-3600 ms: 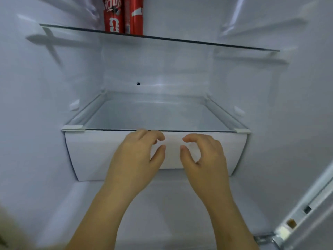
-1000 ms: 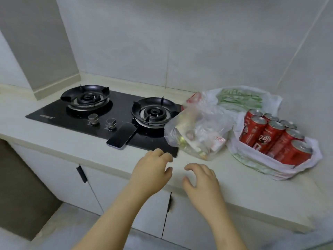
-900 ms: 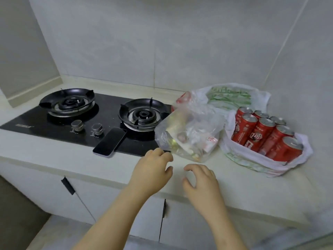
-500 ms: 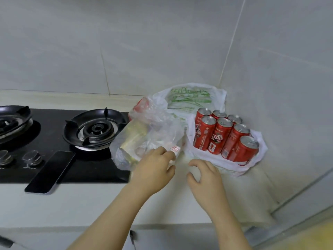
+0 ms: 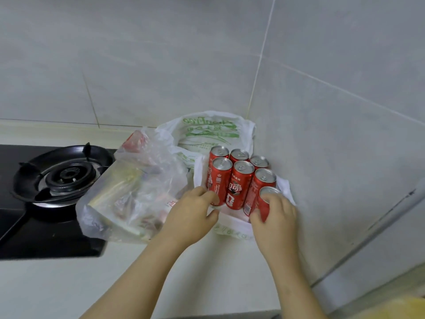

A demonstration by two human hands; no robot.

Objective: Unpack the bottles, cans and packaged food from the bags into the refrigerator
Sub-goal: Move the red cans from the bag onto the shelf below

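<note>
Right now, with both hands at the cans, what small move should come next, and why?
Probably close the right hand around the nearest can and lift it straight up. Its fingers already wrap that can, which stands at the open front of the white bag, while the left hand touches the front-left can.

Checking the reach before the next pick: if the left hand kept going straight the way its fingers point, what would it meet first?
Probably the front-left red can; the left hand already has fingertips at its base.
</note>
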